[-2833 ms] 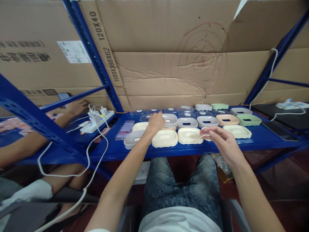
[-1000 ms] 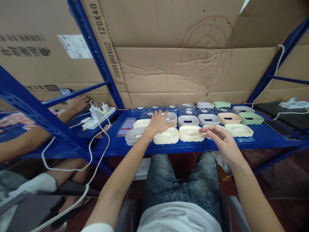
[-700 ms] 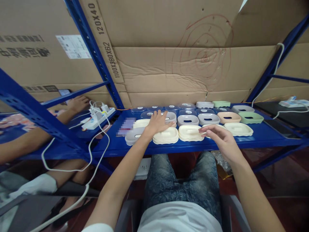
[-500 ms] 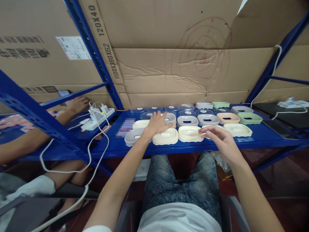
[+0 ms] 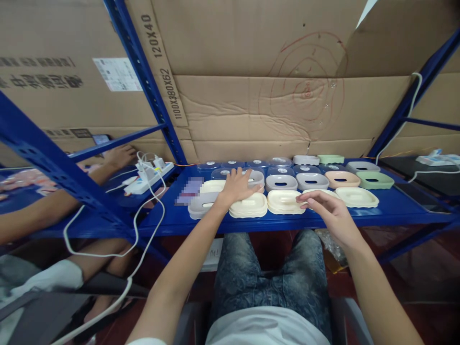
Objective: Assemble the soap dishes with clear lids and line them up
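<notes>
On the blue shelf (image 5: 251, 221), the open left hand (image 5: 235, 188) pressing flat on the cream stack (image 5: 248, 205) could shove it into the stack at 3 o'clock (image 5: 283, 201), where the empty, half-curled right hand (image 5: 328, 212) hovers.

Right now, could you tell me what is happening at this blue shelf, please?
A seated person works at the blue metal shelf, where rows of cream, grey, peach and green plastic trays lie. The left hand rests flat, fingers spread, on a cream rounded plastic tray. The right hand hovers open, holding nothing, beside another cream tray stack. A second person's hand rests further left.
</notes>
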The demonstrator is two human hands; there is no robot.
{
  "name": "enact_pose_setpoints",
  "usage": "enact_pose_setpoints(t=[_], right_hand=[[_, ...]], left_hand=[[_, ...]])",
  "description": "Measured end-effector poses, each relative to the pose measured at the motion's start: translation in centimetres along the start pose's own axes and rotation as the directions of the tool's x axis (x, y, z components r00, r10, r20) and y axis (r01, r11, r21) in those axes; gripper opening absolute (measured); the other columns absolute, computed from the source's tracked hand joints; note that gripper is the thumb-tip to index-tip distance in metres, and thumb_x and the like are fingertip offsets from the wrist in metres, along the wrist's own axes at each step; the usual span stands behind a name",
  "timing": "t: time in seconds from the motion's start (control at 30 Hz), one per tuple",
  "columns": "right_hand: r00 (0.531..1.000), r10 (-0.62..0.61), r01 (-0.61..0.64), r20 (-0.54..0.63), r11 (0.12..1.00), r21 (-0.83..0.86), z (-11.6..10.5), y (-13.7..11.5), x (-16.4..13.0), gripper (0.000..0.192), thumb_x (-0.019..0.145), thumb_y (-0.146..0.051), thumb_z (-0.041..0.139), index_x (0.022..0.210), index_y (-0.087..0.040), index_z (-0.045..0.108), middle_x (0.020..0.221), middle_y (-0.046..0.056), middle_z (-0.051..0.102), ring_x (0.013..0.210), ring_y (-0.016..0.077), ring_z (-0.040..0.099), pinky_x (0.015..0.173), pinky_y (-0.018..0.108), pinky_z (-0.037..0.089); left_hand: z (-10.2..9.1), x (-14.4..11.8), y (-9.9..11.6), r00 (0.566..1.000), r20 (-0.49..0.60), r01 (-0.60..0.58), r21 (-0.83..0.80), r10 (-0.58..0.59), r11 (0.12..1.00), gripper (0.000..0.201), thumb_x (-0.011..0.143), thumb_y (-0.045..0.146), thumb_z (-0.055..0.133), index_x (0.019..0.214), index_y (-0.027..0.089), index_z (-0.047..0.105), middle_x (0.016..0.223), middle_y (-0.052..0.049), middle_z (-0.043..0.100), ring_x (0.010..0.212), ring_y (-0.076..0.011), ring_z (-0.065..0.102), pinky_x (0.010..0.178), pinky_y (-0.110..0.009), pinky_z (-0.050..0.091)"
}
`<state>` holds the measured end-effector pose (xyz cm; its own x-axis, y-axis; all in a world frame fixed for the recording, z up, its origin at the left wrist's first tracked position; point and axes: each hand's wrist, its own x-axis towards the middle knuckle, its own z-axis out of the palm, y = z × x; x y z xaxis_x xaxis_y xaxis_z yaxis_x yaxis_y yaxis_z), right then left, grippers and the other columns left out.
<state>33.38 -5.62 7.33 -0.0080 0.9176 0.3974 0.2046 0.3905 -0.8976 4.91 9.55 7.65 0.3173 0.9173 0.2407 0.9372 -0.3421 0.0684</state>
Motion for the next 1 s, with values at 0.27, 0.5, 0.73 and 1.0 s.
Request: enact_pose_setpoints(t=[0.27, 0.5, 0.73, 1.0], right_hand=[[1.000, 0.003, -0.003, 0.003, 1.000, -0.009, -0.1, 0.1, 0.1, 0.033, 0.100, -0.058, 0.077, 0.105, -0.027, 0.083, 0.116, 0.008, 0.082, 0.109, 0.0272, 0.074, 0.095, 0.040, 0.061], [1.000, -0.001, 0.001, -0.003, 1.000, -0.024, -0.3, 0.1, -0.1, 0.033, 0.100, -0.059, 0.075, 0.106, -0.027, 0.083, 0.117, 0.008, 0.082, 0.111, 0.0282, 0.073, 0.097, 0.041, 0.061], [1.000, 0.007, -0.007, -0.001, 1.000, -0.006, -0.3, 0.0, 0.0, 0.035, 0.099, -0.060, 0.076, 0.104, -0.026, 0.083, 0.117, 0.009, 0.082, 0.109, 0.0286, 0.074, 0.096, 0.041, 0.063], [0.987, -0.098, 0.102, 0.130, 0.994, -0.027, 2.1, -4.5, -3.5, 0.023, 0.104, -0.050, 0.071, 0.112, -0.031, 0.082, 0.121, 0.009, 0.081, 0.119, 0.0313, 0.074, 0.105, 0.045, 0.061]], left_hand=[[0.0, 0.1, 0.3, 0.999, -0.038, 0.009, -0.001, -0.009, 1.000, 0.085, 0.103, 0.080, 0.042, 0.167, 0.023, 0.048, 0.159, -0.024, 0.053, 0.148, -0.0497, 0.046, 0.121, -0.063, 0.037], [0.2, 0.2, 0.3, 1.000, -0.021, 0.007, -0.029, -0.007, 1.000, 0.088, 0.102, 0.082, 0.040, 0.167, 0.022, 0.048, 0.161, -0.025, 0.052, 0.150, -0.0497, 0.046, 0.120, -0.063, 0.039], [-0.5, 0.5, 0.0, 1.000, 0.021, 0.018, -0.073, -0.017, 0.997, 0.080, 0.106, 0.076, 0.033, 0.165, 0.025, 0.051, 0.160, -0.022, 0.055, 0.150, -0.0458, 0.049, 0.120, -0.061, 0.041], [-1.4, 1.0, -0.3, 0.997, 0.072, 0.038, -0.108, -0.031, 0.993, 0.079, 0.104, 0.077, 0.039, 0.162, 0.025, 0.054, 0.162, -0.023, 0.056, 0.151, -0.0485, 0.051, 0.120, -0.062, 0.040]])
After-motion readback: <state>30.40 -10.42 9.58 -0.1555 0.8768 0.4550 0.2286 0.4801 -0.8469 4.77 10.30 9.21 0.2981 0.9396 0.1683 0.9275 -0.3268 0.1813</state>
